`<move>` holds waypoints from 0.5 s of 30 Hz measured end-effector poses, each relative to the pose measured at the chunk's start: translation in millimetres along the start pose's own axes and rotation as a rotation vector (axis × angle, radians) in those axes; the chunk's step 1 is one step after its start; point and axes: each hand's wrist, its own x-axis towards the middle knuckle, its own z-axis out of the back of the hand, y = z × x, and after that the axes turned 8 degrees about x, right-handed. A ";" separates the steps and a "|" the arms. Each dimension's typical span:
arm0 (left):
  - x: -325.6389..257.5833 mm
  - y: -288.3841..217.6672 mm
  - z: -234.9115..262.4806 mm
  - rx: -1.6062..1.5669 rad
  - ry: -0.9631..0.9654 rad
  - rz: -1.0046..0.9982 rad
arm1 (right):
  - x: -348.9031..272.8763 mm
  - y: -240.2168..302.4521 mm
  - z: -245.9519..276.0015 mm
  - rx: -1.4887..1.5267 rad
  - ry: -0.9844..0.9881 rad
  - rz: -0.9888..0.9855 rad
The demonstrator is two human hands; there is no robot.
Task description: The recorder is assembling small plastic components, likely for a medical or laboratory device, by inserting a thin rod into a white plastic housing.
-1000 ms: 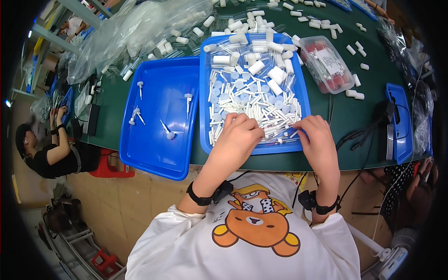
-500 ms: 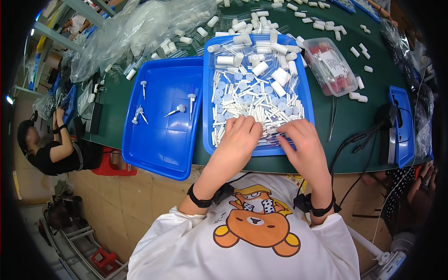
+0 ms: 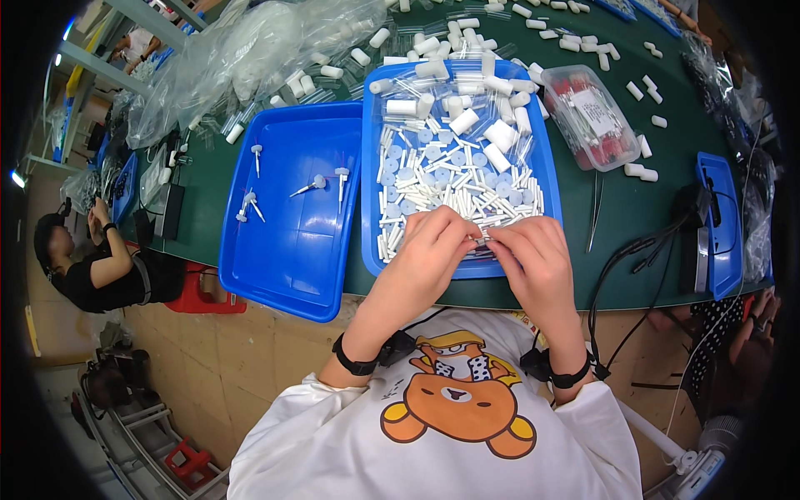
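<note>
My left hand (image 3: 429,252) and my right hand (image 3: 536,260) meet over the near end of a filled blue tray (image 3: 547,171). Both are closed, fingertips pinched together on something slim and small, mostly hidden by the fingers. Under and beyond them lie many short white rods (image 3: 390,239), along with pale blue discs (image 3: 433,153). Thick white cylinders (image 3: 502,134) and clear tubes fill the tray's far end. To the left, a second blue tray (image 3: 283,250) holds several small pieces, each a disc with a thin stem, one of them a piece (image 3: 310,186) near its right side.
A clear plastic box (image 3: 590,118) with red-and-clear parts stands right of the filled tray, tweezers (image 3: 594,212) below it. Black cables (image 3: 646,242) run to the right. Plastic bags (image 3: 250,50) and loose white cylinders lie at the back. A person (image 3: 104,258) works at far left.
My hands have drawn closer together, and the fingertips now meet in a pinch above the rods. Before, they were apart, down among the tray's parts.
</note>
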 end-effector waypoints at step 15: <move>13.5 -12.9 -18.7 0.001 -0.005 -0.031 | -22.0 -9.2 14.7 -0.068 -0.115 -0.060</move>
